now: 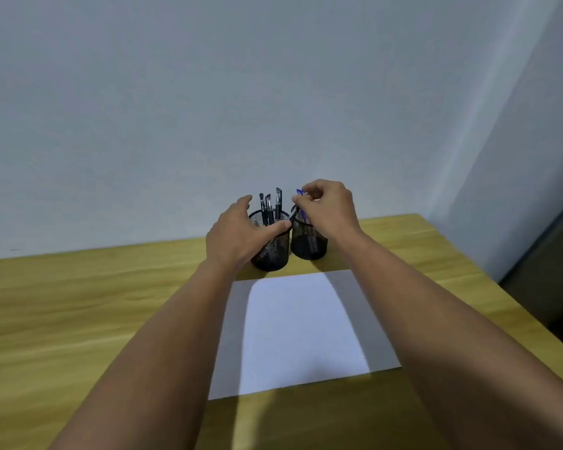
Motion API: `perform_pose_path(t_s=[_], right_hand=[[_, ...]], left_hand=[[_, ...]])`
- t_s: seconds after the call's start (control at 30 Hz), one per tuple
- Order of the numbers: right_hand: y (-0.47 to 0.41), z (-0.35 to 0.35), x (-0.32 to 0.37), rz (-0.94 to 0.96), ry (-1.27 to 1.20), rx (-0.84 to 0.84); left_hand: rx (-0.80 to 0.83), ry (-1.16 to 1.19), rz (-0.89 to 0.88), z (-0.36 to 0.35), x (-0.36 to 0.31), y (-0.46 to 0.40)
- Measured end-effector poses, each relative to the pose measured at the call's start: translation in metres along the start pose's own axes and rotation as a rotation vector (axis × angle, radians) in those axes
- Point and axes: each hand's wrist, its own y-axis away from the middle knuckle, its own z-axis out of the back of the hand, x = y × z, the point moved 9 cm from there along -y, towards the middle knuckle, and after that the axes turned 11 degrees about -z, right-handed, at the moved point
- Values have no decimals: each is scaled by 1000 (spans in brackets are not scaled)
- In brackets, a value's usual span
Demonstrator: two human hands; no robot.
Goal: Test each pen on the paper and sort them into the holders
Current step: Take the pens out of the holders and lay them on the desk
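Note:
Two black mesh holders stand side by side at the far edge of the wooden table. The left holder (pixel 272 246) holds three black pens (pixel 269 209) upright. My left hand (pixel 238 237) curls around the left holder, thumb on its rim. My right hand (pixel 327 206) is over the right holder (pixel 307 243) and pinches a blue pen (pixel 300 203) whose lower part is inside that holder. A blank white sheet of paper (pixel 301 329) lies flat between my forearms, nearer to me.
The wooden table (pixel 78 313) meets a pale wall right behind the holders. Its right edge (pixel 501 287) drops off to a dark floor. Bare tabletop stretches to the left of the paper.

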Motion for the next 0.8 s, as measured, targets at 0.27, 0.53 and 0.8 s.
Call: perform_pose_path(t_s=[0.27, 0.53, 0.8], right_hand=[[-36, 8, -15, -115, 236, -22], [-46, -13, -28, -142, 250, 69], [-52, -25, -44, -176, 133, 69]], left_hand=[[138, -1, 14, -16, -3, -29], [159, 56, 36, -33, 5, -44], [247, 360, 49, -51, 7, -53]])
